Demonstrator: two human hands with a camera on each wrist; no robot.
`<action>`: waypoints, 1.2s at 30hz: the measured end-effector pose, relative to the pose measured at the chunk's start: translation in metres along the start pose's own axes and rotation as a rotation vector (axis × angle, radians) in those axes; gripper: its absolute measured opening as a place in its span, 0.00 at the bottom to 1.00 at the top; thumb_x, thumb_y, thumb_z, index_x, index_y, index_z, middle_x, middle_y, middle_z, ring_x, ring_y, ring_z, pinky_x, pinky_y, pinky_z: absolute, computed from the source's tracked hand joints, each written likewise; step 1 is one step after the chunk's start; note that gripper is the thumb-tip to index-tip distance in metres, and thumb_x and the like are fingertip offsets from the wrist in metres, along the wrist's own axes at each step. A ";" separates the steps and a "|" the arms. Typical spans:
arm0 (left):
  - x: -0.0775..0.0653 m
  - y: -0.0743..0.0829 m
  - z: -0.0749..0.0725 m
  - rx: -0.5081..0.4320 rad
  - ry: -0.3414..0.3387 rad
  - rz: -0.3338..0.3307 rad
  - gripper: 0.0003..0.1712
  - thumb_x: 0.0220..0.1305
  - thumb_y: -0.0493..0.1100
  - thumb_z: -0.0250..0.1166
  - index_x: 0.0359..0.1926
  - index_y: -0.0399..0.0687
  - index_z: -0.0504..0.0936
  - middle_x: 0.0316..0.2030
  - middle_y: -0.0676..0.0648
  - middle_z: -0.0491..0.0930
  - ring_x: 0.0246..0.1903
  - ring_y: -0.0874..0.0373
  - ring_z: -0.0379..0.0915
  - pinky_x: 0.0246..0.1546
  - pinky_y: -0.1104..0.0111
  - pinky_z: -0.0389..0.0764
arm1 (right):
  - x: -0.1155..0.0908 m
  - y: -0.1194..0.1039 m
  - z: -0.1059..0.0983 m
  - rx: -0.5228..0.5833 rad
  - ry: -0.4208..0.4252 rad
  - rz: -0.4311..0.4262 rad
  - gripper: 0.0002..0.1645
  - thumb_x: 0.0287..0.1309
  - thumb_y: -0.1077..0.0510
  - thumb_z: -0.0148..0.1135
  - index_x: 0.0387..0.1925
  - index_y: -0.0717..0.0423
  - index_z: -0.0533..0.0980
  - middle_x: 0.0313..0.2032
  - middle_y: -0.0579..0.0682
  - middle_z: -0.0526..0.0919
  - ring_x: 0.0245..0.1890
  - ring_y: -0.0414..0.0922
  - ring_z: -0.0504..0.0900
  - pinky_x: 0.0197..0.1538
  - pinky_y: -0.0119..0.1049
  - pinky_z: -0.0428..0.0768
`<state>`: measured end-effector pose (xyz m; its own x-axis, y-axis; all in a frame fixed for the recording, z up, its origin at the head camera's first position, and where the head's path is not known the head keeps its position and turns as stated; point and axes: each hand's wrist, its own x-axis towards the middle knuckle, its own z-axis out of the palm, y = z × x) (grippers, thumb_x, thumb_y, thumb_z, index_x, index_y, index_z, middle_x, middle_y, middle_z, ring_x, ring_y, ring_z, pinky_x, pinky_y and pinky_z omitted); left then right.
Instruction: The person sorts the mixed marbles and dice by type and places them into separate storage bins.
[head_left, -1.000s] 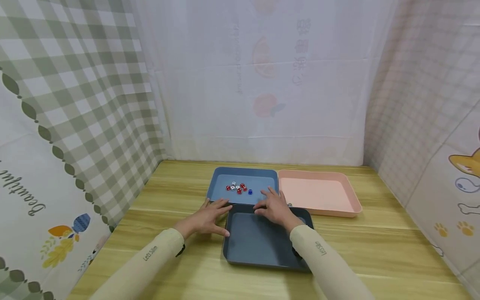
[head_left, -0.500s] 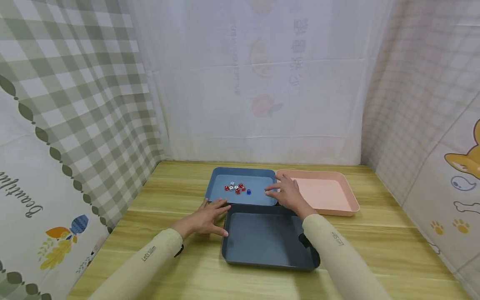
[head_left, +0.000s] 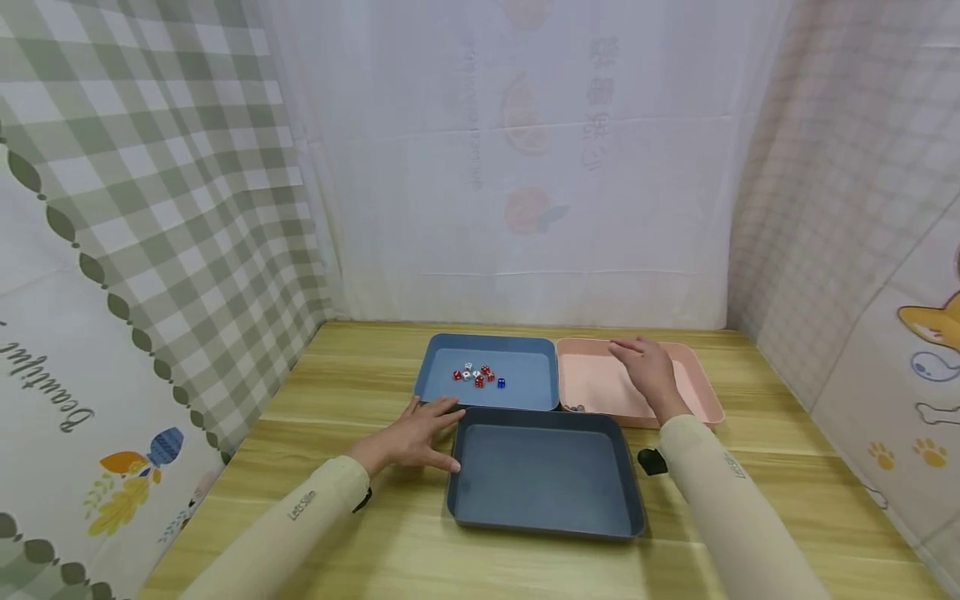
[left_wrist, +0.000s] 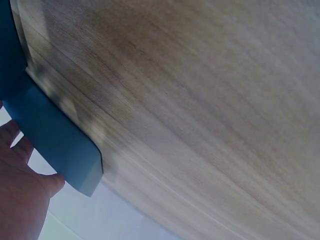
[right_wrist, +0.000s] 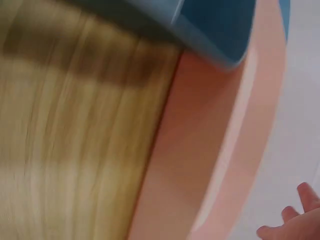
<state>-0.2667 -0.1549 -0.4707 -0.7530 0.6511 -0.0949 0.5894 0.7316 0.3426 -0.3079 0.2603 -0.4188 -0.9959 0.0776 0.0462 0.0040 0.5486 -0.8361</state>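
Observation:
My left hand (head_left: pixel 415 435) rests by the left rim of the dark grey tray (head_left: pixel 547 529), fingers spread. Its thumb (left_wrist: pixel 56 183) touches the tray's edge in the left wrist view. Over the pink tray (head_left: pixel 701 400) hovers my right hand (head_left: pixel 648 377), fingers loosely extended; nothing shows in its grasp. Several small greyish objects (head_left: pixel 575 408), too small to tell, lie at the pink tray's near left corner. Behind the dark tray, the blue tray (head_left: pixel 525 354) bears several red dice (head_left: pixel 479 382), white dice (head_left: pixel 467 376) and a blue die (head_left: pixel 501 383).
The trays stand on a wood-grain table (head_left: pixel 360 358), the blue and pink ones side by side behind the dark one. A white cloth (head_left: pixel 420 208) hangs at the back, with a checked cloth (head_left: pixel 210 167) on the left and a printed cloth on the right.
My right hand has moved to the right, from the seam between the dark and blue trays to above the pink tray. The left hand and the dice have stayed put.

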 end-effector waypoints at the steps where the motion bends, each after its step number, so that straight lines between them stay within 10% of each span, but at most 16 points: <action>1: 0.000 0.000 0.000 -0.003 0.001 0.001 0.56 0.55 0.70 0.68 0.77 0.51 0.59 0.77 0.44 0.49 0.76 0.45 0.40 0.70 0.38 0.35 | 0.000 0.005 -0.003 0.001 0.009 0.004 0.32 0.74 0.44 0.52 0.68 0.60 0.70 0.76 0.65 0.47 0.75 0.64 0.42 0.69 0.65 0.52; 13: 0.001 0.001 0.001 0.004 -0.009 0.008 0.56 0.55 0.70 0.68 0.77 0.50 0.59 0.77 0.44 0.49 0.76 0.45 0.40 0.70 0.38 0.34 | 0.001 0.053 -0.005 -0.321 0.125 0.024 0.20 0.67 0.50 0.62 0.51 0.59 0.84 0.61 0.68 0.74 0.67 0.72 0.56 0.60 0.79 0.31; 29: 0.007 0.006 0.001 0.040 -0.003 -0.014 0.55 0.55 0.71 0.68 0.76 0.51 0.60 0.76 0.43 0.52 0.76 0.45 0.42 0.70 0.38 0.35 | -0.015 0.063 -0.016 -0.380 0.128 -0.005 0.36 0.77 0.42 0.39 0.67 0.67 0.67 0.65 0.73 0.66 0.67 0.71 0.58 0.64 0.68 0.56; 36: 0.006 0.005 0.003 0.025 0.050 -0.007 0.50 0.61 0.70 0.62 0.76 0.50 0.61 0.76 0.40 0.52 0.75 0.41 0.40 0.70 0.37 0.36 | -0.024 0.059 -0.010 -0.457 0.063 -0.071 0.38 0.77 0.40 0.37 0.69 0.68 0.64 0.66 0.77 0.60 0.69 0.74 0.51 0.67 0.70 0.46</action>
<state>-0.2676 -0.1466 -0.4725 -0.7703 0.6358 -0.0497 0.5911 0.7411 0.3183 -0.2828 0.2990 -0.4643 -0.9878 0.0698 0.1396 -0.0102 0.8637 -0.5039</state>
